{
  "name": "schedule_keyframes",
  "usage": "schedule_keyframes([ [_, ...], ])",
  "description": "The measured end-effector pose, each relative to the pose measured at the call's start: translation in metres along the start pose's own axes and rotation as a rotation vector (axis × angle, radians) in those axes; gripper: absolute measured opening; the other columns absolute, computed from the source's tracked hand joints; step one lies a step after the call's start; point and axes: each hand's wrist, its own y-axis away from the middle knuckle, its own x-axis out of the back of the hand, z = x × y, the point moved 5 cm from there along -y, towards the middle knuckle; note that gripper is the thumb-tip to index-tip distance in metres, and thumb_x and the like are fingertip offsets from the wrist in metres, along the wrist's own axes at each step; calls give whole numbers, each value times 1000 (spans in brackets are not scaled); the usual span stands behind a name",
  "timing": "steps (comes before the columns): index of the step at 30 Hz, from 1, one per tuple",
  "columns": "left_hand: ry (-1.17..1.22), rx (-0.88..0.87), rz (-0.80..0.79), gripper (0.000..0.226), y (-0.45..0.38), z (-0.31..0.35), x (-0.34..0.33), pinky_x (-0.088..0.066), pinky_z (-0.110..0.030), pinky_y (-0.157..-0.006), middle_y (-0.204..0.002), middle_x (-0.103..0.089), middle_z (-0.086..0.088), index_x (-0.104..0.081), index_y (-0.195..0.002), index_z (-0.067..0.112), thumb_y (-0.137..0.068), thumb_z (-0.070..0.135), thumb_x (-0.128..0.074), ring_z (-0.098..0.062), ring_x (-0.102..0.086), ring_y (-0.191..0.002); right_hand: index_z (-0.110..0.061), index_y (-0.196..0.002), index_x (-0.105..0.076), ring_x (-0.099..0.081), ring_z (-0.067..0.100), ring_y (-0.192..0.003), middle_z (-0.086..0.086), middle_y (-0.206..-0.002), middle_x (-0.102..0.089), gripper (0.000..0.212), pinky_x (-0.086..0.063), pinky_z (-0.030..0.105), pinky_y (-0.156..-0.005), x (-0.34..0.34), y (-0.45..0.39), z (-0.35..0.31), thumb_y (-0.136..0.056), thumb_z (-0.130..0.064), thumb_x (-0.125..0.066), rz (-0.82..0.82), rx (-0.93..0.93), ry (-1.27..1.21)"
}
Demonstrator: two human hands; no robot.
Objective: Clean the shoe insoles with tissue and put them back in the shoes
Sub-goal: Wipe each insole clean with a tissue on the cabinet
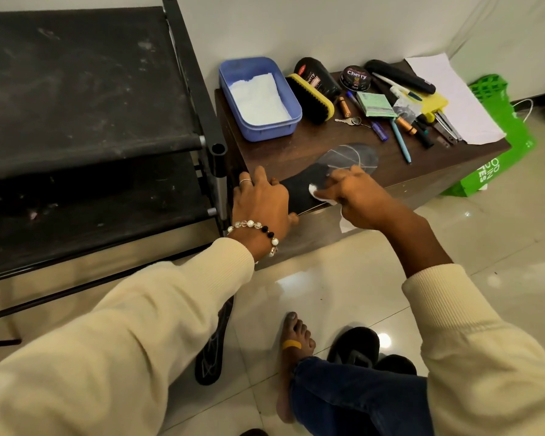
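Head view. A black insole (pixel 337 171) is lying flat along the near edge of a low brown table (pixel 302 143), its toe end pointing away toward the table's middle and its heel end reaching the near left corner. The left hand (pixel 260 204) is resting palm down on the heel end, fingers bent over the table edge, pinning the insole in place. The right hand (pixel 356 196) is pinching a white tissue (pixel 320 195) between curled fingers and thumb, and is pressing it against the middle of the insole; a loose end of the tissue is hanging below the table edge.

A second insole (pixel 213 347) is lying on the tiled floor (pixel 328 287), partly hidden under the left sleeve. Two black shoes (pixel 359 344) are sitting on the floor beside a bare foot (pixel 296 341).

At the back of the table a blue box (pixel 283 96) is holding more white tissue. Just right of it are lying a shoe brush (pixel 312 99), a polish tin (pixel 356 77), pens, batteries and keys. A black rack (pixel 92 89) is standing left of the table, touching it.
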Motion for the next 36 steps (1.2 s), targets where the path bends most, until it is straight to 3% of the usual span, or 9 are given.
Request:
schedule_keyframes([
  [2,-32,28,8,55,1,0,2,-34,-45,-102,-138,-35,-15,-59,-119,9,-82,50,-65,-39,-32,-128,-15,-132,-57,-45,31,-118,15,-129,-51,45,-36,33,-97,7,4,9,-91,1,-51,53,-63,-107],
  [4,-53,38,29,65,1,1,2,-33,-46,-102,-138,-35,-14,-53,-127,8,-81,53,-64,-39,-32,-128,-14,-130,-58,-49,32,-117,15,-126,-53,42,-37,32,-96,17,12,28,-92,0,-52,203,-253,-200],
  [8,10,-61,64,71,-3,10,3,-34,-47,-103,-139,-34,-9,-41,-139,14,-85,56,-59,-35,-31,-129,-12,-127,-62,-55,24,-109,15,-125,-58,32,-39,25,-91,20,26,43,-95,-10,-54,354,-485,-391],
  [12,25,-74,44,67,-6,12,0,-35,-46,-103,-138,-36,-6,-41,-141,17,-87,53,-58,-34,-31,-129,-13,-124,-64,-56,24,-106,13,-116,-60,31,-33,21,-80,3,15,37,-94,-19,-58,303,-429,-319],
  [20,18,-57,46,59,-9,13,-1,-36,-43,-100,-136,-40,-6,-50,-134,16,-87,50,-61,-33,-34,-127,-12,-126,-61,-51,23,-107,11,-119,-55,33,-35,25,-83,-19,2,24,-93,-15,-56,136,-209,-186],
  [24,27,-48,40,59,-10,12,-1,-36,-43,-99,-133,-42,-5,-51,-132,16,-86,51,-62,-33,-35,-127,-11,-128,-54,-48,19,-97,13,-123,-47,35,-38,28,-84,-18,7,45,-94,-20,-56,214,-410,-152],
  [29,29,-44,39,58,-10,13,-1,-37,-43,-99,-133,-42,-6,-53,-132,15,-86,50,-62,-33,-35,-127,-14,-128,-58,-47,24,-110,12,-126,-49,35,-33,26,-85,-20,2,24,-94,-17,-55,93,-160,-112],
  [33,38,-44,37,59,-10,12,0,-37,-43,-99,-132,-42,-6,-53,-132,15,-86,51,-62,-33,-35,-126,-11,-129,-56,-42,20,-100,14,-126,-49,36,-33,26,-80,-13,8,44,-93,-15,-56,165,-330,-101],
  [36,39,-45,34,59,-10,13,0,-37,-43,-100,-133,-42,-6,-52,-133,15,-86,50,-62,-33,-35,-127,-11,-126,-58,-44,25,-112,14,-125,-50,33,-34,28,-85,-17,5,32,-94,-16,-53,111,-208,-63],
])
